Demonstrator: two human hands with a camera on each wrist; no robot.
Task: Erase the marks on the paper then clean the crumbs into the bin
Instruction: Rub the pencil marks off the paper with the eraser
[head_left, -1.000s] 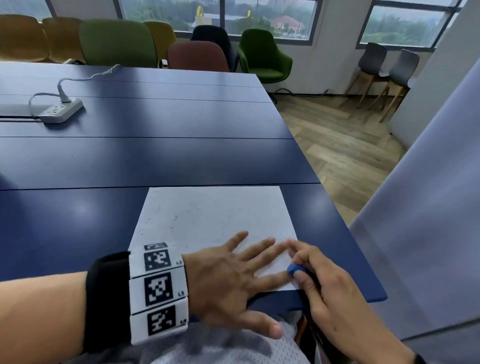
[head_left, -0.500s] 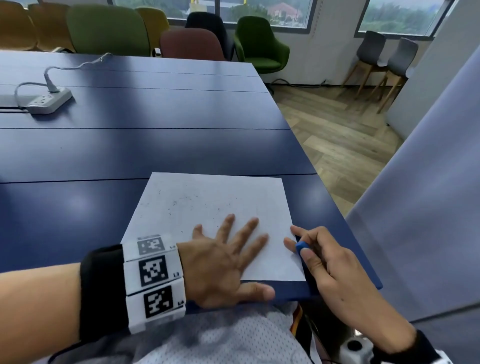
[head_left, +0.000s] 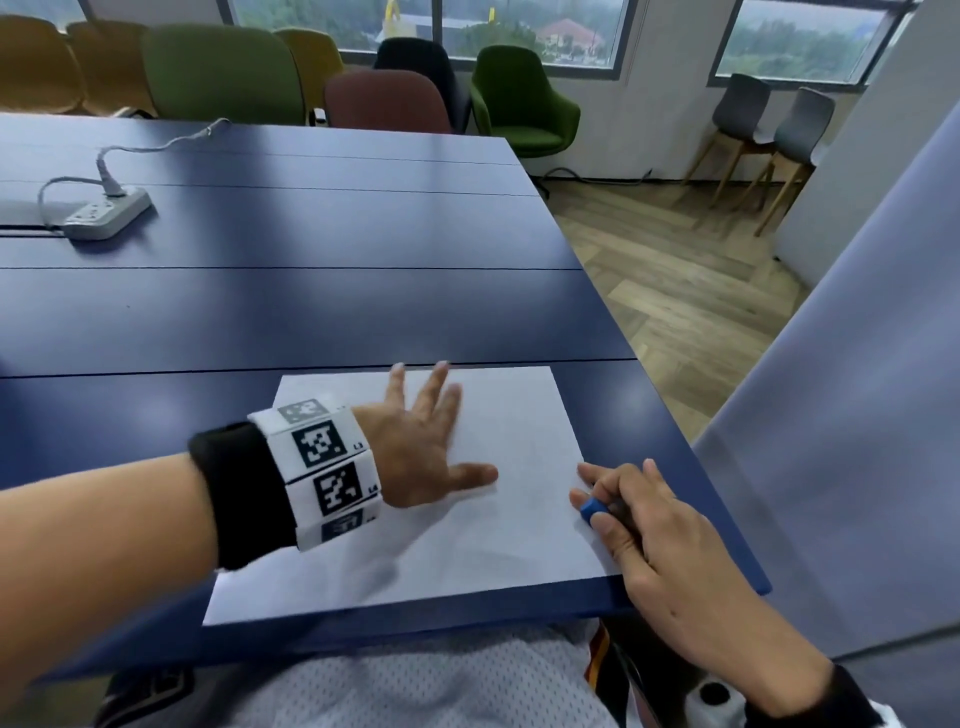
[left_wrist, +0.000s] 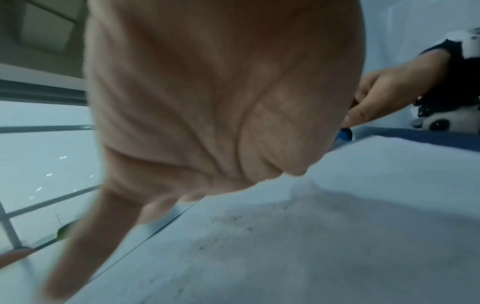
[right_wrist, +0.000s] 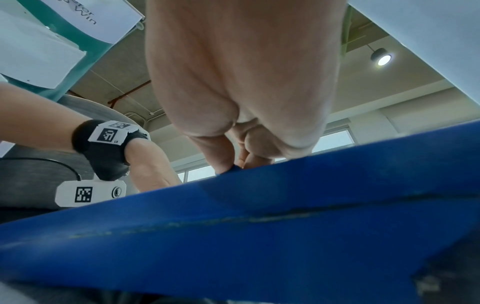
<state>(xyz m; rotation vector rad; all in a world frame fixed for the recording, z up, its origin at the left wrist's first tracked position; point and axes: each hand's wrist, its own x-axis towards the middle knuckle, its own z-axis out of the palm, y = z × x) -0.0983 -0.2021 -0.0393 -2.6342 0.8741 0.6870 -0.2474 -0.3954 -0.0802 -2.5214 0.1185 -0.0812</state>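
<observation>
The right hand (head_left: 670, 566) sits at four o'clock at the near right edge of the blue table (head_left: 311, 312), pinching a small blue eraser (head_left: 591, 508) at the paper's (head_left: 493, 545) right edge. The left hand (head_left: 421, 447) lies spread flat on the sheet toward twelve o'clock, dark crumbs (left_wrist: 233, 222) beside it. A power strip (head_left: 106, 213) lies at ten o'clock.

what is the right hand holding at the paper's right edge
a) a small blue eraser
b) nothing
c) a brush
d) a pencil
a: the right hand pinches a small blue eraser between thumb and fingers, at the right edge of the paper, while the left hand lies spread flat on the sheet.
</observation>
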